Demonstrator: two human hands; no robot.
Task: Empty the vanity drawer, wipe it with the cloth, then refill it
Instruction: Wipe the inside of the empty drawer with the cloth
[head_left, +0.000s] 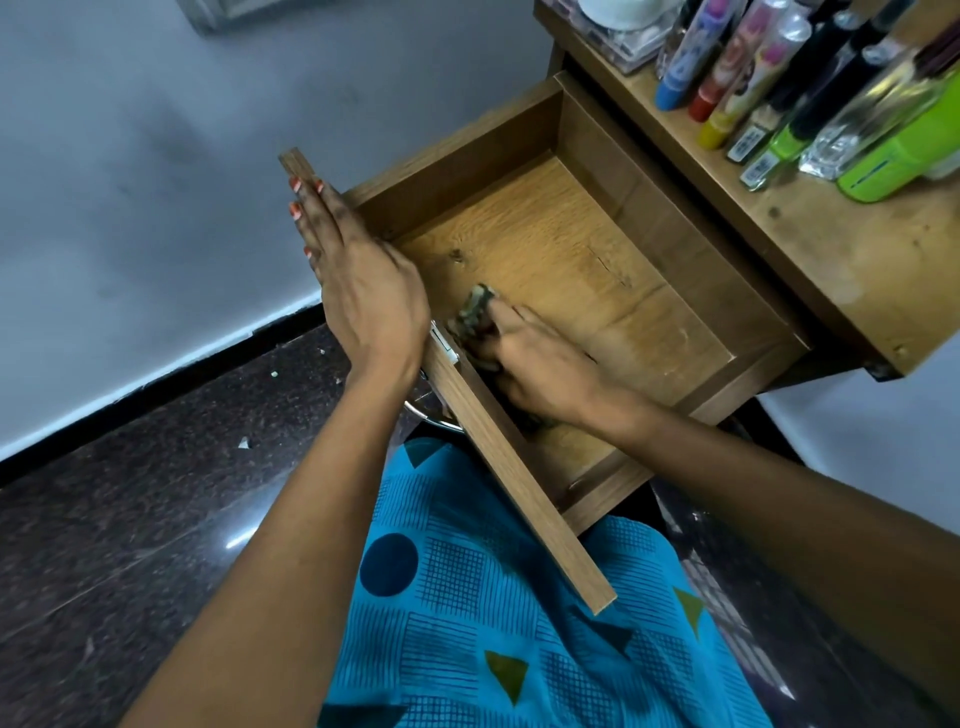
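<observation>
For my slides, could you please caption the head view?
Left hand rests on the front of the empty drawer while the right hand presses a cloth to its floor.

Pale grey wall (130, 182) at upper left. Black skirting strip (171, 387) along its foot. Dark speckled polished floor (104, 545) below, with small light glints.

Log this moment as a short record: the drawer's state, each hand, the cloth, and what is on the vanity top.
drawer: pulled out; holds only the cloth and a hand
left hand: flat, fingers straight, resting on the top edge of the drawer front
right hand: inside the drawer, pressing the cloth down near the front; blurred, grip unclear
cloth: bunched, mottled, on the drawer floor
vanity top: bottles and tubes standing in a cluster
stage: emptied, being wiped, not yet refilled
</observation>
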